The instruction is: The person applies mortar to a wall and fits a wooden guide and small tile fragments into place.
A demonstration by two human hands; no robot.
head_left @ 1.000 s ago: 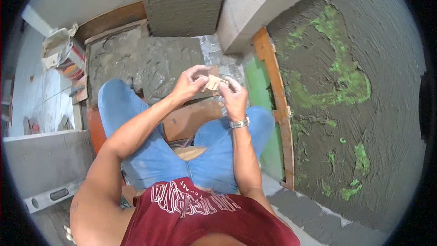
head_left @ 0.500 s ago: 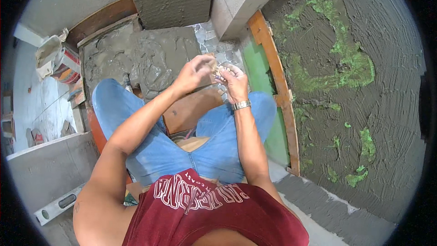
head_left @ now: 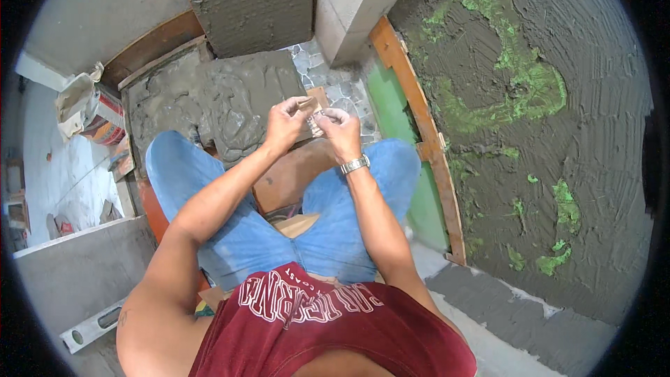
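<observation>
My left hand [head_left: 284, 126] and my right hand [head_left: 340, 134] are close together above my bent knees. Between the fingertips of my right hand is a cluster of small pale pieces [head_left: 315, 127], too small to name. The fingers of my left hand are curled in a pinch beside it; what they hold is hard to make out. Just beyond the fingertips shows a flat tan piece [head_left: 318, 93], over a patterned grey stone-look floor [head_left: 354, 87]. A metal watch [head_left: 356, 163] circles my right wrist.
Wet mortar [head_left: 237, 108] covers a slab ahead. Behind it leans a mortar-backed tile [head_left: 255, 17]. A bucket [head_left: 101, 115] stands at left, a level [head_left: 91, 327] at lower left. A wooden strip [head_left: 427, 129] borders the mortar-coated surface [head_left: 593, 126] at right.
Both hands have shifted left and slightly down, and my left fingers have closed more into a pinch. The tan piece beyond them shows more fully. The whole view has shifted slightly.
</observation>
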